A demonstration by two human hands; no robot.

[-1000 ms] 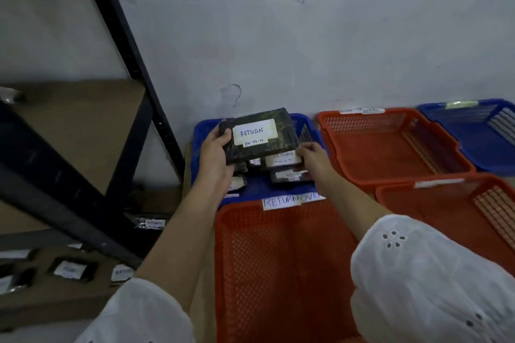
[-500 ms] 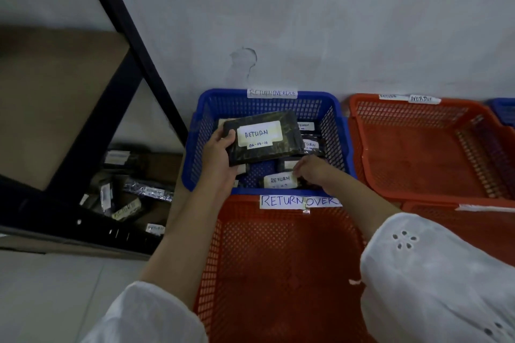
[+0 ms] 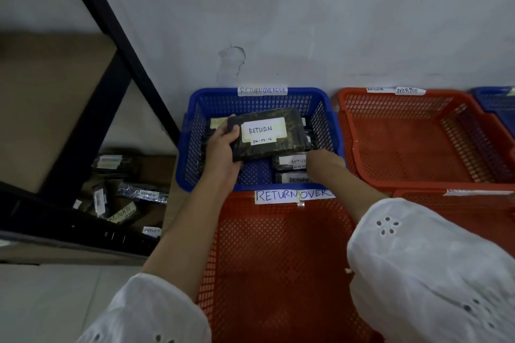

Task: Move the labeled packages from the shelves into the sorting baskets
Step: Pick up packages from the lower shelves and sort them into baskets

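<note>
My left hand (image 3: 223, 150) grips the left end of a flat dark package (image 3: 291, 145) with a white label reading RETURN, holding it tilted inside the blue basket (image 3: 195, 153) tagged RETURN OVERDUE. My right hand (image 3: 324, 166) reaches into the same basket at the package's lower right corner, above smaller labeled packages (image 3: 289, 161) lying on the basket floor. Its fingers are hidden, so I cannot tell whether they hold anything.
An orange basket (image 3: 278, 259) sits in front of the blue one, under my arms. Two more orange baskets (image 3: 418, 142) (image 3: 473, 203) and another blue basket (image 3: 498, 100) lie to the right. The black shelf frame (image 3: 117, 69) stands left, with several labeled packages (image 3: 139, 195) on its lower shelf.
The view has tilted down and closer. My left hand lowered the package into the blue basket. My right hand moved from the package's edge down toward the small packages.
</note>
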